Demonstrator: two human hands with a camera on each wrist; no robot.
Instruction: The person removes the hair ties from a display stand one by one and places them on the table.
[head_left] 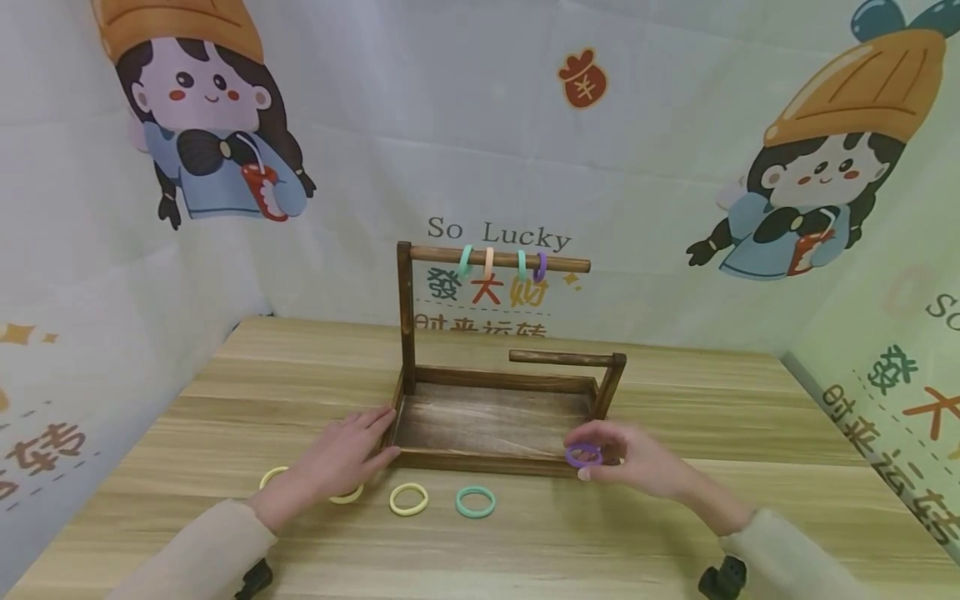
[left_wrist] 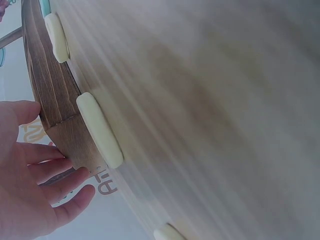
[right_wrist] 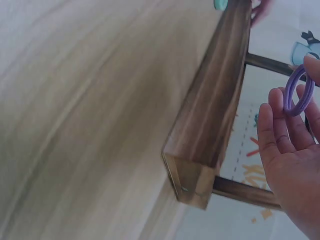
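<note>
My right hand [head_left: 630, 458] pinches a purple ring [head_left: 577, 464] between thumb and fingers, above the near right corner of a dark wooden tray stand [head_left: 487, 461]. The right wrist view shows the same ring [right_wrist: 288, 97] held upright. At the stand's left end, my left hand [head_left: 348, 454] rests its straight fingers on the tray's edge. A tall post carries the upper bar [head_left: 570, 265], where two mint rings, a peach ring [head_left: 489, 262] and another purple ring [head_left: 541, 267] hang. The lower bar [head_left: 558, 358] on the right post bears no rings.
In front of the tray lie a mint ring [head_left: 476, 502] and a yellow ring [head_left: 408, 500]. Two more yellow rings are partly hidden by my left forearm, one [head_left: 347, 499] on its right. A printed curtain [head_left: 360, 167] stands behind the wooden table [head_left: 525, 550].
</note>
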